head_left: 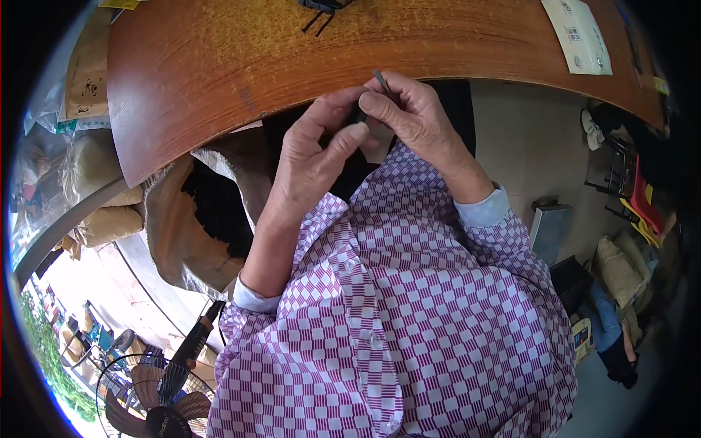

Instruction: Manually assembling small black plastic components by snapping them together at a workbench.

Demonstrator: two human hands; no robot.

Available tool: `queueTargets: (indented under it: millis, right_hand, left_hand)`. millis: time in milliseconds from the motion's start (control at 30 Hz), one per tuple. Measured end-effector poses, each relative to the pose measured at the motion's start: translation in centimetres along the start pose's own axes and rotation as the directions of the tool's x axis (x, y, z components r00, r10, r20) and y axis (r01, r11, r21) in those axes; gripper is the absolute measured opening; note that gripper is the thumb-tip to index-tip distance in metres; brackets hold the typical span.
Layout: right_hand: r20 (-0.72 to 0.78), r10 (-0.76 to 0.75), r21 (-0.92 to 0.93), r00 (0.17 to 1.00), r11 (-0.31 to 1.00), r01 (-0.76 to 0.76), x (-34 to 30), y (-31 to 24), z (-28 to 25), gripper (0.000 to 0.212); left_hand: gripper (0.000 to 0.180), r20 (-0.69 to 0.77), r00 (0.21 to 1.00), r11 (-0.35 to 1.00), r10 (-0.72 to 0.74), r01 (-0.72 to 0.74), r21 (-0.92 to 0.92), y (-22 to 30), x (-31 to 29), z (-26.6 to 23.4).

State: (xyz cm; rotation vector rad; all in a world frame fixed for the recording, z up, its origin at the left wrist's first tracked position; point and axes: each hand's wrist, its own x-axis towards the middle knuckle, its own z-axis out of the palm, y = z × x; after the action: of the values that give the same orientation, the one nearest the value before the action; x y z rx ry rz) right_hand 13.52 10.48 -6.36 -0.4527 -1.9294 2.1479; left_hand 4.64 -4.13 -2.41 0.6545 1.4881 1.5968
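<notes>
Both hands are held close together at the near edge of the wooden table, in front of my checked shirt. My right hand (418,120) is closed on a thin, dark grey tool (380,79), whose flat tip sticks up past the thumb and forefinger. My left hand (315,150) has its thumb and fingers bent together beside the right fingertips. A small dark piece (358,117) shows between the two hands, mostly covered by the fingers. Its kind cannot be made out.
The brown wooden table (219,80) carries a small black object with two prongs (321,10) and a white printed packet (577,36). Left of my legs stands an open sack (171,233) with black pieces (217,208) inside. A fan (157,398) is at lower left, stacked chairs (642,201) right.
</notes>
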Motion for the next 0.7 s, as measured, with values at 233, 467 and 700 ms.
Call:
queueTargets:
  millis: [233,467,700]
  right_hand:
    - [-0.042,0.017,0.035,0.999,0.999,-0.016,-1.1,-1.0,1.0,0.037]
    - [-0.002,0.093,0.23,0.996,0.969,-0.09,-1.5,-1.6,3.2,0.042]
    - [-0.037,0.107,0.233,0.994,0.968,-0.096,-0.8,-2.0,3.9,0.036]
  left_hand:
    - [0.033,-0.153,0.988,0.998,0.026,-0.017,0.059,-0.4,-0.1,0.3]
    - [0.036,-0.244,0.968,0.995,0.063,-0.042,0.093,-1.2,0.0,0.2]
    - [0.037,-0.263,0.962,0.981,0.076,-0.024,0.194,-1.2,0.0,0.3]
